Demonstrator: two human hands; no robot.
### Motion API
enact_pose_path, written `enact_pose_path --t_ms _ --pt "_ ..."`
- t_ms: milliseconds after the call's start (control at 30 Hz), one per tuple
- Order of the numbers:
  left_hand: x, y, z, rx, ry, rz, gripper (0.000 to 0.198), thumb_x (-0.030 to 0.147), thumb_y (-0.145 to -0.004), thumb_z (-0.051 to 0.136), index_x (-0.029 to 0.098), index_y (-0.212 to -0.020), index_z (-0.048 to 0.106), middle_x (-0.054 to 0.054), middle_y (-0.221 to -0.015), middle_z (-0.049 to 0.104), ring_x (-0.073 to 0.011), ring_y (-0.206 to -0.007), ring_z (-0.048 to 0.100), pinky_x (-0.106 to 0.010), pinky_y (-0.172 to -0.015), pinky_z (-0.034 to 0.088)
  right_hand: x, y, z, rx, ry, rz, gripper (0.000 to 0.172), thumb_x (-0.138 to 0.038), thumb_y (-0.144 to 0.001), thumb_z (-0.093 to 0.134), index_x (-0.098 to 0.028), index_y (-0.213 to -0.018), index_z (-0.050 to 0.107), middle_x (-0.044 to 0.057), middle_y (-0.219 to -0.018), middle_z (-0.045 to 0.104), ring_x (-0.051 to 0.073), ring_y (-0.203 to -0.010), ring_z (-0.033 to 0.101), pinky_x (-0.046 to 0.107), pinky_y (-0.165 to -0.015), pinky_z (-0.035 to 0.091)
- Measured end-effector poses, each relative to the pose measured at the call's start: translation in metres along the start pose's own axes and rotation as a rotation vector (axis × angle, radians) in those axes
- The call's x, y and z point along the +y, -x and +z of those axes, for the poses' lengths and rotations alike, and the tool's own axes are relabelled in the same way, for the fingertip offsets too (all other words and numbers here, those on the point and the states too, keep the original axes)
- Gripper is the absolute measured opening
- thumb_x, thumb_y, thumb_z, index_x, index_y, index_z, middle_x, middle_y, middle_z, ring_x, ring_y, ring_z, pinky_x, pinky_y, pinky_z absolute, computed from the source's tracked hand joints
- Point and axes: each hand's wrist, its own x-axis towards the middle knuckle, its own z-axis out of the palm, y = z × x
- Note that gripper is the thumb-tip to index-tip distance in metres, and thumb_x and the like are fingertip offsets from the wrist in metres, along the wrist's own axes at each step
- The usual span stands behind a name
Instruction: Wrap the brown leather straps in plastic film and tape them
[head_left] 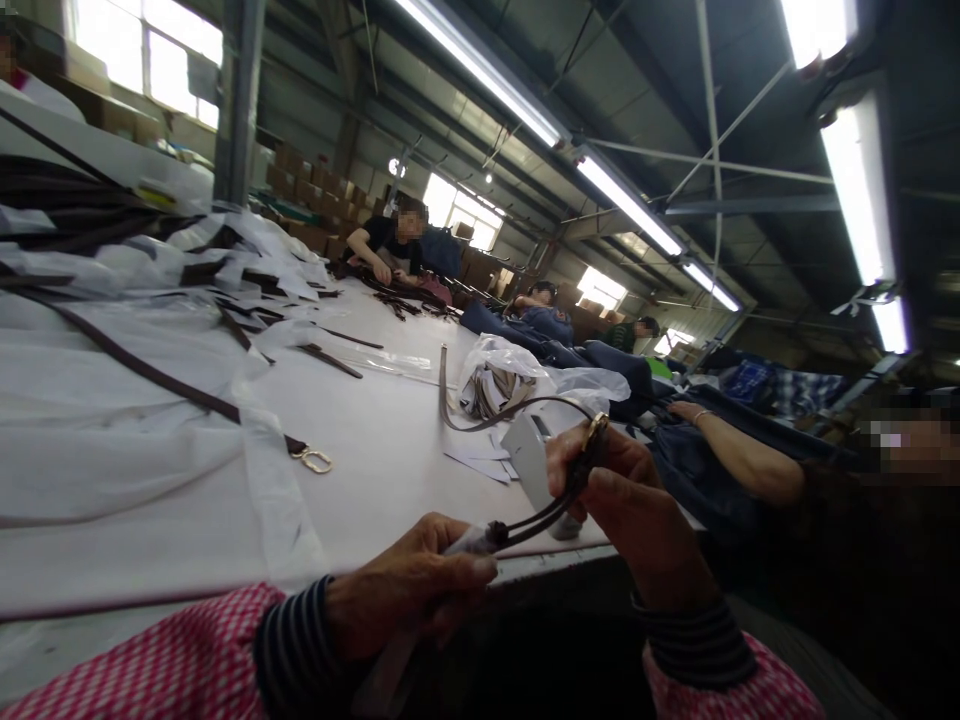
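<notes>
A dark belt [536,524], bent double, stretches between my two hands above the table's front edge. My left hand [409,580] is closed round its left part, where clear plastic wrapping [469,541] shows. Near the gold-coloured buckle [597,428] my right hand [637,500] pinches the strap between thumb and fingers. A strip of belt [487,424] runs from behind that hand across the tabletop. Beyond my left hand lies another dark belt [161,376] with a gold oval buckle [316,461] on white plastic sheeting.
Behind my right hand are a grey object [525,455], paper slips [480,466] and a plastic bag [499,378] of strips. Belts in plastic [90,220] are heaped at left. Dark blue cloth and a co-worker's arm [742,455] are at right. Another person [394,245] works at the far end.
</notes>
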Motion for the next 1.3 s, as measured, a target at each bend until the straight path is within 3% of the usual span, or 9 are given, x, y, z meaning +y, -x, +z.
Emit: enact_pose_path --t_ms 167,333,467,767,867,1100,1300 --pt "-0.006 -0.001 -0.003 0.010 0.065 0.014 0.045 0.053 -0.078 0.082 0.013 -0.068 0.061 0.004 -0.046 0.051 -0.0035 -0.034 0.036 -0.014 -0.037 0.039 0.001 0.001 -0.002 -0.017 0.003 -0.021 0.020 -0.026 -0.084 0.073 -0.015 -0.100 0.071 0.007 -0.083 0.071 0.012 -0.062 0.053 0.023 -0.052 0.039" --pt "-0.017 -0.002 -0.014 -0.144 0.114 -0.108 0.061 0.069 -0.083 0.069 0.009 -0.069 0.070 0.002 -0.038 0.049 -0.0064 -0.029 0.039 -0.017 -0.033 0.038 -0.001 -0.002 -0.001 -0.068 -0.042 -0.050 0.018 -0.028 -0.085 0.075 -0.016 -0.097 0.071 0.006 -0.079 0.069 0.012 -0.061 0.054 0.021 -0.049 0.037" --pt "-0.019 -0.002 -0.019 -0.188 0.112 -0.145 0.065 0.073 -0.082 0.067 0.009 -0.072 0.073 0.001 -0.039 0.052 -0.0078 -0.029 0.041 -0.018 -0.035 0.041 0.002 -0.004 -0.001 -0.097 -0.062 -0.052 0.019 -0.029 -0.085 0.074 -0.015 -0.098 0.071 0.006 -0.079 0.068 0.012 -0.058 0.054 0.021 -0.047 0.038" --pt "-0.007 0.001 -0.015 -0.302 0.071 -0.201 0.068 0.076 -0.081 0.065 0.009 -0.073 0.072 0.000 -0.040 0.053 -0.0090 -0.028 0.040 -0.020 -0.031 0.030 0.006 -0.008 -0.002 -0.153 -0.108 -0.049 0.019 -0.030 -0.087 0.071 -0.015 -0.100 0.071 0.006 -0.076 0.066 0.011 -0.055 0.051 0.020 -0.045 0.037" --pt "0.000 0.001 -0.009 -0.226 -0.011 -0.163 0.058 0.067 -0.080 0.072 0.009 -0.079 0.071 0.000 -0.046 0.057 -0.0075 -0.033 0.042 -0.018 -0.033 0.027 0.005 -0.008 -0.002 -0.154 -0.095 -0.052 0.020 -0.031 -0.087 0.072 -0.016 -0.099 0.071 0.006 -0.076 0.066 0.012 -0.055 0.052 0.020 -0.044 0.038" --pt "0.017 0.004 0.009 0.110 -0.283 0.027 0.033 0.042 -0.080 0.082 0.014 -0.080 0.063 0.004 -0.059 0.057 -0.0075 -0.051 0.047 -0.017 -0.048 0.034 0.005 -0.001 -0.004 -0.012 -0.032 -0.016 0.019 -0.031 -0.085 0.074 -0.016 -0.097 0.070 0.006 -0.077 0.066 0.012 -0.057 0.053 0.021 -0.045 0.041" --pt "0.014 0.003 0.015 0.219 -0.385 0.115 0.027 0.033 -0.081 0.080 0.015 -0.077 0.061 0.004 -0.062 0.059 -0.0093 -0.058 0.051 -0.019 -0.052 0.036 0.003 0.004 -0.006 0.030 -0.046 -0.031 0.020 -0.030 -0.084 0.074 -0.016 -0.097 0.071 0.006 -0.077 0.066 0.012 -0.057 0.052 0.021 -0.045 0.039"
